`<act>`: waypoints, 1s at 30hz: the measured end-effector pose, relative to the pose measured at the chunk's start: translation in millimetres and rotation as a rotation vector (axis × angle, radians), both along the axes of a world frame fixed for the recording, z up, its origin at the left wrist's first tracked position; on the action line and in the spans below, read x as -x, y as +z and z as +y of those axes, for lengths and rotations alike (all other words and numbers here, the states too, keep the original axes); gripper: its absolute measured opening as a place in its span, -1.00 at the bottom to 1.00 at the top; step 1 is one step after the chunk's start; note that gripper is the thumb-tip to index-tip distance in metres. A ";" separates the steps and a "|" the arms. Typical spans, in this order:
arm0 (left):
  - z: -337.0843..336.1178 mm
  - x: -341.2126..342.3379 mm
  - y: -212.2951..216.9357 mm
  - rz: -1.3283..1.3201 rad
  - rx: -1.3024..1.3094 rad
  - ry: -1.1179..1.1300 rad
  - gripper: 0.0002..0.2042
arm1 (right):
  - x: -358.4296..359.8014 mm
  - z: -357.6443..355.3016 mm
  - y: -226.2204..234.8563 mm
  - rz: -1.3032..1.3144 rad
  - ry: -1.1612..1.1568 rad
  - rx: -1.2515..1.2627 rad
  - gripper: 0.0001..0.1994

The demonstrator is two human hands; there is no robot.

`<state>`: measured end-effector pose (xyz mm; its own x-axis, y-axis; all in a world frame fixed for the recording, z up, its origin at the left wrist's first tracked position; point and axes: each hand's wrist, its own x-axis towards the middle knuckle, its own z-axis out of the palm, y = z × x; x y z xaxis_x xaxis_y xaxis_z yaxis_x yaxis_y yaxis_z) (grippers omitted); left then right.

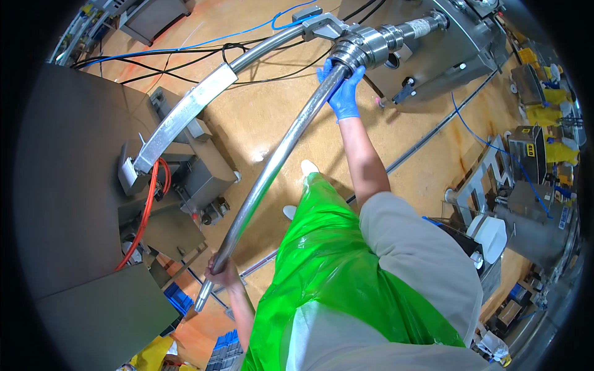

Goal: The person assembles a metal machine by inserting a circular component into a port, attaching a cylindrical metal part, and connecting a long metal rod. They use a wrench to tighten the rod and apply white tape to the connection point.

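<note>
A long shiny metal pipe [272, 173] slants from the upper middle down to the lower left. Its upper end meets a round steel fitting [365, 46] on the side of a steel machine [427, 59]. Just below this fitting, my right hand [344, 93] in a blue glove cups the pipe from beneath, fingers and thumb on either side. My left hand [221, 272], which shows no blue glove, is wrapped round the pipe near its lower free end. Whether the pipe's upper end is seated in the fitting is hidden by the glove and the collar.
A curved metal arm [192, 105] runs left of the pipe to a steel machine [86, 179] with a red hose [145, 213]. Black cables [179, 52] trail behind. A green apron [328, 247] covers my front. Carts and a white drum [489, 238] stand at right.
</note>
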<state>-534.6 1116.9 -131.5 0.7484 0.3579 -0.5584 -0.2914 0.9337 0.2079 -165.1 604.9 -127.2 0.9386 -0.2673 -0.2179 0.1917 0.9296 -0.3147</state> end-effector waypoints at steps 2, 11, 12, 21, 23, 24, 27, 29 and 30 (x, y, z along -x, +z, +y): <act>6.4 -4.3 2.2 -0.046 0.013 0.011 -0.88 | 14.3 -3.0 -7.8 0.065 0.130 -0.106 -0.03; 4.6 -37.8 6.5 0.117 -0.076 0.166 -0.89 | -6.2 -27.2 28.1 0.330 0.017 0.557 -0.48; 5.7 -40.2 9.7 0.141 -0.046 0.202 -0.90 | -7.9 -29.3 26.9 0.321 0.017 0.419 -0.51; 9.0 -31.0 19.1 0.085 -0.066 0.111 -0.89 | -0.5 -14.7 4.1 -0.010 0.142 0.199 -0.06; -0.3 -22.7 29.4 0.072 -0.010 0.146 -0.88 | 4.8 -29.2 8.4 0.072 0.180 0.236 -0.21; -7.1 -19.9 35.5 0.058 0.032 0.129 -0.88 | 5.2 -37.1 9.6 0.113 0.194 0.260 -0.29; -12.9 -11.7 37.1 0.026 -0.008 0.098 -0.89 | -11.3 -42.9 9.0 0.225 0.141 0.203 -0.47; -17.4 -4.9 40.5 0.018 -0.049 0.078 -0.90 | -9.6 -38.9 11.2 0.212 0.097 0.216 -0.51; -13.3 -1.8 35.9 -0.020 -0.069 0.057 -0.91 | -7.8 -35.1 15.0 0.200 0.077 0.228 -0.51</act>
